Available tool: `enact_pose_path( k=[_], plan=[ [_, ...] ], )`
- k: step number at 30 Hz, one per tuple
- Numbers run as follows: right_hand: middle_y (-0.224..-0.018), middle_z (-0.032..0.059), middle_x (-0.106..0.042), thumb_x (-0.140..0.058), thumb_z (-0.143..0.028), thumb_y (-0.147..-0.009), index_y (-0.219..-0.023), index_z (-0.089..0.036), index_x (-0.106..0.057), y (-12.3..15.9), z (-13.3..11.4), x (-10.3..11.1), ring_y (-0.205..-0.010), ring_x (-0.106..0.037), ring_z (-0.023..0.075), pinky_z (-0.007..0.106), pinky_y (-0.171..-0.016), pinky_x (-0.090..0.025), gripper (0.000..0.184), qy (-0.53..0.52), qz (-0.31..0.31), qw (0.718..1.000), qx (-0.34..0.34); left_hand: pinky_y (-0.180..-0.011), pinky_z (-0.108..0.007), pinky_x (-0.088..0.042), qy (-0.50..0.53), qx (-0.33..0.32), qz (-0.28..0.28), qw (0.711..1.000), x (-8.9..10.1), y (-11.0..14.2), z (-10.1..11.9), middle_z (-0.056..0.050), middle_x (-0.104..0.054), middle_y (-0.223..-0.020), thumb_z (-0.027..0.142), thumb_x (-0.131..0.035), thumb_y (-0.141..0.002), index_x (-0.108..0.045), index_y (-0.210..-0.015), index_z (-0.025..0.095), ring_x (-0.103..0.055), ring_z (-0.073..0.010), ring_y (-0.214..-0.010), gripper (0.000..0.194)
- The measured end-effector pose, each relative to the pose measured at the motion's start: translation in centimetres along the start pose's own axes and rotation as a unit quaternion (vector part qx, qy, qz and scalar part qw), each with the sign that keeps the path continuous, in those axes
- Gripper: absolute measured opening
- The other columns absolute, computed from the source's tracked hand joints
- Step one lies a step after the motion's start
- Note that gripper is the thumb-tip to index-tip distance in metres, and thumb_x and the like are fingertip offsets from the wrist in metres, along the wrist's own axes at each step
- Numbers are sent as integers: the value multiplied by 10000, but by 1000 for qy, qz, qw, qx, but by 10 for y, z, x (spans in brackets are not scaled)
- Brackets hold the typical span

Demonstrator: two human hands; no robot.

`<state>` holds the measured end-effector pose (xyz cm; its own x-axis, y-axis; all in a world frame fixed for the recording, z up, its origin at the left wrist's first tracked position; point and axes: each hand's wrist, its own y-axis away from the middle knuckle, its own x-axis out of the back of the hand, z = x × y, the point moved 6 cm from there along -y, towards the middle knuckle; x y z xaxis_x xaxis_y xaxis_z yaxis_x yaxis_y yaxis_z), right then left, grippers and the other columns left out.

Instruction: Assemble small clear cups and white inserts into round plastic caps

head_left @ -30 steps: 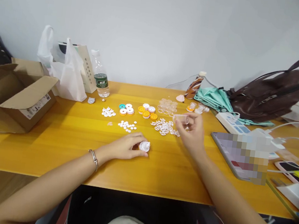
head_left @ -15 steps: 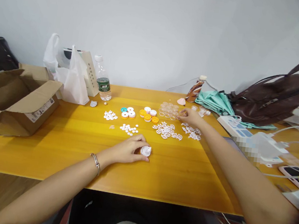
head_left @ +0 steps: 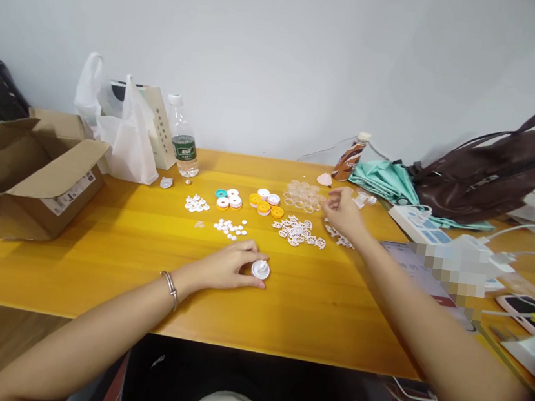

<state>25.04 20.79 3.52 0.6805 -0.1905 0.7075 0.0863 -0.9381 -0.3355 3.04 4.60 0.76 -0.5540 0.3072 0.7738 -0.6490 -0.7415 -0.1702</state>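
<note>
My left hand [head_left: 235, 266] rests on the table, thumb and fingers closed around the sides of a small round white plastic part [head_left: 260, 269] with a raised stem in its middle. My right hand [head_left: 343, 211] is at the right edge of a cluster of clear plastic rings [head_left: 302, 195]. Its fingers are pinched together, and what lies between them is too small to make out. Nearer to me are white spoked plastic pieces [head_left: 299, 232], with more of them [head_left: 338, 236] partly hidden under my right hand. Orange and white wheels [head_left: 263, 208] lie left of the rings.
White discs [head_left: 229, 228], white stemmed caps [head_left: 196, 203] and teal and white wheels [head_left: 228, 199] lie at centre left. A cardboard box [head_left: 59, 188], plastic bag [head_left: 123, 144] and water bottle [head_left: 186, 151] stand left. At right are a drink bottle [head_left: 350, 159], brown bag [head_left: 485, 178] and power strip [head_left: 420, 227].
My right hand has shifted a little right and up, off the edge of the clear rings. My left hand keeps its hold on the white part, whose stem now shows more plainly.
</note>
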Motion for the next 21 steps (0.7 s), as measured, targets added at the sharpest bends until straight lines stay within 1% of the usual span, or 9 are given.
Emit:
enact_pose_path(
  k=[1, 4, 6, 8, 10, 11, 16, 19, 21],
  plan=[
    [-793, 28, -523, -486, -147, -752, -964, -169, -435, 15, -15, -2, -688, -511, 140, 262, -650, -422, 219, -46, -1, 998, 42, -812, -286, -406, 0, -1, 0, 1000, 0, 0, 0, -50, -494, -929, 443, -591, -782, -553, -1151, 199, -486, -162, -855, 444],
    [-806, 21, -526, -465, -215, -800, -905, -194, -465, 68, -59, -25, -697, -498, 140, 273, -652, -424, 107, -106, -125, 974, 154, -807, -292, -406, 5, 9, 3, 1000, 0, 1, -3, -55, -513, -957, 442, -615, -762, -528, -1163, 202, -495, -168, -859, 475],
    [-822, 20, -525, -463, -272, -835, -946, -193, -470, 100, -80, -42, -728, -489, 138, 276, -674, -423, 136, -125, -212, 948, 202, -761, -282, -413, 6, 19, 4, 1000, 0, 1, -5, -49, -520, -936, 450, -624, -749, -549, -1095, 196, -496, -162, -821, 436],
    [-806, 6, -502, -561, -377, -793, -968, -197, -469, 121, -89, -55, -718, -464, 133, 257, -639, -411, 267, -123, -270, 930, 216, -709, -264, -410, 9, 23, 4, 1000, 0, 0, -6, -37, -521, -898, 440, -613, -759, -563, -999, 186, -490, -150, -774, 353],
    [-788, -9, -479, -647, -448, -717, -970, -199, -471, 130, -90, -63, -698, -439, 124, 240, -608, -393, 396, -114, -291, 925, 215, -682, -250, -403, 13, 19, 7, 1000, 0, -1, -5, -29, -520, -871, 413, -596, -780, -560, -936, 180, -486, -142, -753, 283],
    [-779, -14, -472, -659, -460, -703, -966, -199, -471, 132, -90, -65, -685, -430, 118, 233, -598, -385, 415, -113, -293, 925, 212, -682, -248, -400, 14, 15, 8, 1000, 1, -1, -4, -27, -518, -861, 404, -593, -785, -561, -921, 178, -484, -141, -752, 267],
    [-744, -23, -475, -539, -382, -831, -928, -195, -486, 133, -91, -68, -647, -430, 98, 219, -591, -376, 218, -146, -301, 918, 211, -705, -242, -391, 8, -8, 0, 1000, 1, -2, 2, -20, -501, -828, 423, -584, -790, -588, -910, 174, -479, -140, -763, 276],
    [-777, -6, -507, -520, -327, -849, -904, -197, -520, 136, -96, -67, -698, -464, 112, 236, -640, -393, 141, -142, -302, 910, 247, -691, -229, -385, 1, -15, 4, 1000, 2, -2, 4, -12, -484, -802, 432, -570, -799, -592, -850, 163, -472, -131, -750, 275],
    [-768, 2, -504, -511, -301, -854, -878, -197, -536, 137, -99, -65, -714, -474, 126, 250, -653, -396, 109, -126, -286, 908, 278, -690, -223, -384, -6, -20, 3, 1000, 2, -2, 5, -11, -479, -793, 430, -559, -807, -597, -834, 162, -470, -128, -744, 272]
  ],
)
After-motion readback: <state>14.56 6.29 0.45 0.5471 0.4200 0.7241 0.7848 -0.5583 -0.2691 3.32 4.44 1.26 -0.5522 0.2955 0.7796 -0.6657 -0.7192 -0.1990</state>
